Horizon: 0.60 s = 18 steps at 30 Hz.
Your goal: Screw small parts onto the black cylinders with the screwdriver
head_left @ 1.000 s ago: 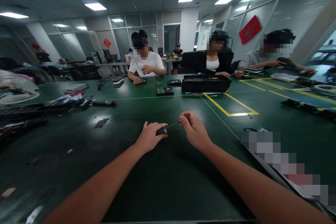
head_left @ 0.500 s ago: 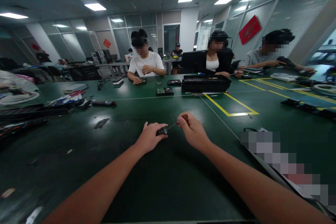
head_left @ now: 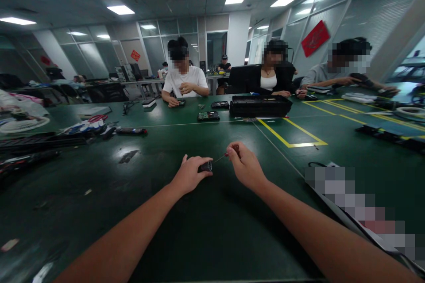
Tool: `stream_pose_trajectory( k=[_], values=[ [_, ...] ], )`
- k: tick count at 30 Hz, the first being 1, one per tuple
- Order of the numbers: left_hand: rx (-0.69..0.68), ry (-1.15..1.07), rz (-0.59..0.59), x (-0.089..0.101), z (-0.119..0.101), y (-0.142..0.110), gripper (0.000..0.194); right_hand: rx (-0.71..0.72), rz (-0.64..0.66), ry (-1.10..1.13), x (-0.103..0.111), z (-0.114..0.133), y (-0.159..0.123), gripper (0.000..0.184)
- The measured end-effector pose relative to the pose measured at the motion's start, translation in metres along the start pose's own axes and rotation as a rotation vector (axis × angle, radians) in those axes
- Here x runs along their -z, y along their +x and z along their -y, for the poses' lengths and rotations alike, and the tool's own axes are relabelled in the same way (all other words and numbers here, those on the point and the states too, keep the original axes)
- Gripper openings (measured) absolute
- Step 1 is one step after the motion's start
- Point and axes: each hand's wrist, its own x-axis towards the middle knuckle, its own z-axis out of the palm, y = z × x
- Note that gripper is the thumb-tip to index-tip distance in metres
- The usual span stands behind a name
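Note:
My left hand (head_left: 191, 172) is closed around a short black cylinder (head_left: 207, 166), whose round open end faces right. Most of its body is hidden by my fingers, and its exact kind does not show. In my right hand (head_left: 244, 163) is a thin screwdriver (head_left: 221, 158) with a reddish handle, pinched between thumb and fingers. The metal shaft points left toward the cylinder's open end; whether the tip touches it I cannot tell. Both hands are low over the green table (head_left: 206, 239).
Ahead lie a circuit-board device (head_left: 208, 116) and a long black tray (head_left: 260, 106). To the left are a dark tool (head_left: 132, 131) and red-handled pliers or scissors (head_left: 98, 118). A blurred-out flat object (head_left: 358, 212) lies right. Several people work across the table.
My right hand has drawn slightly right, and the screwdriver tip sits a little farther from the cylinder. The cylinder's end has turned slightly; my left hand is almost still.

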Motion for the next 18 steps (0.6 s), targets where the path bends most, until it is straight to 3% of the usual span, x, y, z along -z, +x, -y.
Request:
stream_pose_trajectory(
  k=[7, 18],
  values=[
    [-0.014, 0.004, -0.008, -0.0006, 0.0009, 0.0000, 0.041, 0.014, 0.056, 0.040, 0.0010, 0.0039, -0.0016, 0.020],
    [-0.007, -0.016, -0.008, -0.0005, 0.0010, 0.0004, 0.042, 0.028, 0.040, 0.005, 0.0007, 0.0031, -0.0009, 0.019]
  ],
)
